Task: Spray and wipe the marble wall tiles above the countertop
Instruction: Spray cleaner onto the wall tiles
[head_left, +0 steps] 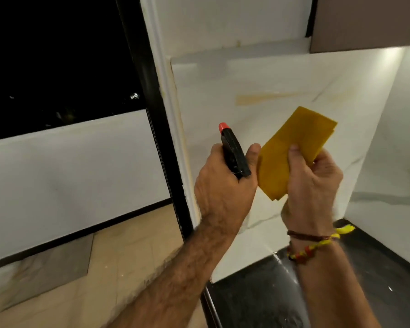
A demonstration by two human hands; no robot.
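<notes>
Head view, both hands raised in front of the marble wall tiles [258, 91].

Left hand [225, 185]: grip closed around the spray bottle [234, 153]. Only the black trigger head and its red-orange nozzle tip show above the fist; the bottle body is hidden inside the hand and cannot be described. Nozzle points up and slightly left, toward the tile face beyond the grip.

Right hand [313, 183]: grip closed on the yellow cloth [294, 147], thumb pressed on the near face, fingers behind. The cloth is folded flat (layered edges visible at its lower corner) and stands tilted, its upper end reaching up and right past the fingertips. Its lower left edge sits just beside the left thumb; whether they touch I cannot tell. Cloth is held off the wall, not against it.

Thread bracelets [313, 245] on the right wrist, red-brown and yellow, one yellow tail hanging to the right.

Tiles: white with faint grey veining; a pale yellowish streak [258, 99] lies above both grips. Wall turns a corner to the right of the right grip.

Below the grips: dark speckled table [258, 292], meeting the tiles at its back edge. Left of the left grip: black window frame [161, 138], dark glass.
</notes>
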